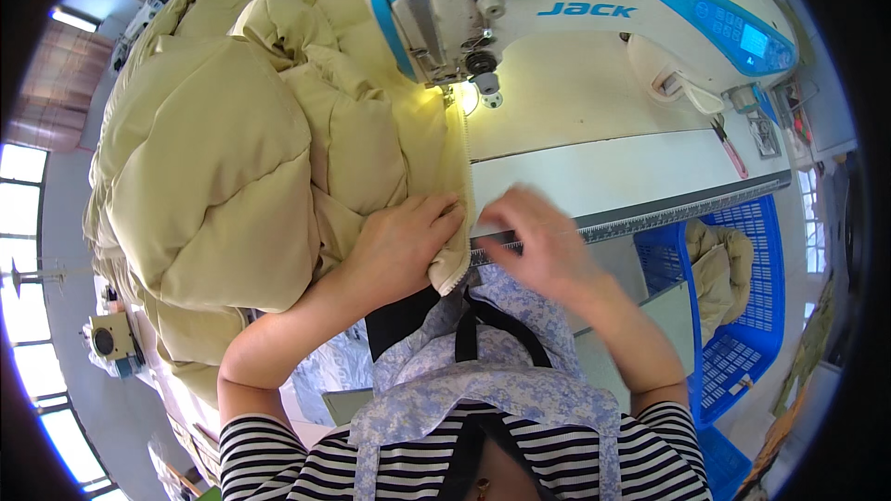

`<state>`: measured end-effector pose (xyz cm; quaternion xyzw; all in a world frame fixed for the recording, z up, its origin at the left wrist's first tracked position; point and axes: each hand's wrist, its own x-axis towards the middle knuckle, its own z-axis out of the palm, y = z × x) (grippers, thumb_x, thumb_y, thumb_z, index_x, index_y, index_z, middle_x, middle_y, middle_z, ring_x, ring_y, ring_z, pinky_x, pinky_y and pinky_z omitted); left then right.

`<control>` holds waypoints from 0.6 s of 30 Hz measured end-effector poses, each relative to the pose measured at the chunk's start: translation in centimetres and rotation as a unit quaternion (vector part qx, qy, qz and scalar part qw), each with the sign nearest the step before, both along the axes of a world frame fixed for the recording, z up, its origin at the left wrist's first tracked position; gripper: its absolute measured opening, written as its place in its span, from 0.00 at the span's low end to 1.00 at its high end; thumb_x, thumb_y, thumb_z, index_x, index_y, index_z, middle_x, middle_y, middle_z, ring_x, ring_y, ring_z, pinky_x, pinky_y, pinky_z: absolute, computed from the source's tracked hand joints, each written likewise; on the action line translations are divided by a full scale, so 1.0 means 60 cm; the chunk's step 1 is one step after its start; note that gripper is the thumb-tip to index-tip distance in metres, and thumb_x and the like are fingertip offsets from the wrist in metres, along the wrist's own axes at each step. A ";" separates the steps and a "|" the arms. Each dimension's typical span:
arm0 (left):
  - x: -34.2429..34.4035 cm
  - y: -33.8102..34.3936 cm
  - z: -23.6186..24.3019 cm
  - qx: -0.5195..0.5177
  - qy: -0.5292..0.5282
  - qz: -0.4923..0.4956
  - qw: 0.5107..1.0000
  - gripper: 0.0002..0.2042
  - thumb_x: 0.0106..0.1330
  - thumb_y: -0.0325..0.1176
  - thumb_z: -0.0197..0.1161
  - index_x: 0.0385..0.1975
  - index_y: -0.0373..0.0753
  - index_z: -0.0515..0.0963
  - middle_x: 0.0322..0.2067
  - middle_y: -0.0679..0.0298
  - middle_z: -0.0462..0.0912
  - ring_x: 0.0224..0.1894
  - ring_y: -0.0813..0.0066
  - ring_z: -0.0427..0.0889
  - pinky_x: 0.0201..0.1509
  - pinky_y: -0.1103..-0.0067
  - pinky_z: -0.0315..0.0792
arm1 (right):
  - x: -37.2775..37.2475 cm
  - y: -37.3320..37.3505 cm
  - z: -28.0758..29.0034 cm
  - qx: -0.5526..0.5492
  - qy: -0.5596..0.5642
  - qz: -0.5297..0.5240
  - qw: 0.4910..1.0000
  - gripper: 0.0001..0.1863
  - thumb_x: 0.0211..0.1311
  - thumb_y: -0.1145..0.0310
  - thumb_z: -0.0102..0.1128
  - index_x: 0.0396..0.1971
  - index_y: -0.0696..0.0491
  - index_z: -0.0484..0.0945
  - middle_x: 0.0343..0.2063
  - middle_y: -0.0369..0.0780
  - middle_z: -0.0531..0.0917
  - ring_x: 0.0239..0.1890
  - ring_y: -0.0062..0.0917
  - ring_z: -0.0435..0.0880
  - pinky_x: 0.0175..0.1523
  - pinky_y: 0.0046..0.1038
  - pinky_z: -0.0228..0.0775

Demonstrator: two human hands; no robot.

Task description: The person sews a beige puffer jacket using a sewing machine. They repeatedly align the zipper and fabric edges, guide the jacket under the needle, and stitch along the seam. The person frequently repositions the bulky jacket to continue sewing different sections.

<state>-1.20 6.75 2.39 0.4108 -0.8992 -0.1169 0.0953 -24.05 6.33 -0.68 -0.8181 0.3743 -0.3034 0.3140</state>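
Left hand point(404, 237): laid palm down on the near edge of the puffy beige jacket point(232, 158), fingers bent and pressing the cloth beside its zipper point(467, 167); not closed round anything. Right hand point(543, 237): blurred, resting at the front edge of the tabletop point(613, 172) just right of the zipper; fingers appear loosely bent, but whether they pinch the zipper edge cannot be told. The two hands sit close together, the zipper edge between them.

The jacket lies heaped on the left part of the tabletop, its zippered edge running from the hands up to the needle of the sewing machine point(575, 9), where a small lamp lights the cloth.

A ruler strip point(650, 215) runs along the tabletop's front edge; its marks are too small to make out. A pink-handled tool point(731, 153) lies on the tabletop at the right, kind unclear. The machine is white with blue trim and a small blue control panel point(747, 37) at its right end.

A blue plastic basket point(742, 315) stands right of the tabletop, holding more beige cloth point(719, 269); its lower part is cut off
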 end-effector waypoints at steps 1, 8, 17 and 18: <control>-0.002 0.005 0.002 0.022 -0.022 0.005 1.000 0.27 0.55 0.36 0.72 0.58 0.40 0.78 0.57 0.58 0.79 0.52 0.55 0.83 0.50 0.68 0.80 | -0.008 -0.019 -0.010 -0.097 -0.004 -0.024 0.995 0.17 0.56 0.68 0.69 0.44 0.57 0.77 0.41 0.40 0.84 0.47 0.39 0.83 0.46 0.36 0.79; -0.015 -0.031 0.068 0.093 -0.023 0.045 0.994 0.12 0.68 0.35 0.64 0.47 0.37 0.82 0.53 0.56 0.81 0.53 0.54 0.82 0.54 0.65 0.78 | 0.009 -0.051 -0.041 -0.283 0.033 0.135 0.949 0.08 0.47 0.71 0.62 0.28 0.53 0.74 0.31 0.37 0.74 0.38 0.31 0.79 0.44 0.29 0.78; 0.018 -0.071 -0.033 -0.126 -0.041 0.010 0.991 0.18 0.71 0.34 0.60 0.57 0.31 0.76 0.60 0.54 0.78 0.63 0.55 0.76 0.67 0.63 0.70 | -0.005 -0.041 -0.040 -0.284 0.033 0.132 0.949 0.08 0.48 0.73 0.66 0.29 0.54 0.78 0.40 0.37 0.81 0.49 0.31 0.82 0.51 0.30 0.81; 0.017 -0.072 -0.036 -0.118 -0.033 0.014 0.992 0.19 0.71 0.34 0.60 0.57 0.31 0.76 0.60 0.54 0.77 0.63 0.56 0.76 0.67 0.64 0.71 | -0.006 -0.041 -0.040 -0.280 0.039 0.131 0.950 0.08 0.48 0.73 0.66 0.30 0.54 0.78 0.41 0.38 0.81 0.50 0.31 0.83 0.51 0.31 0.81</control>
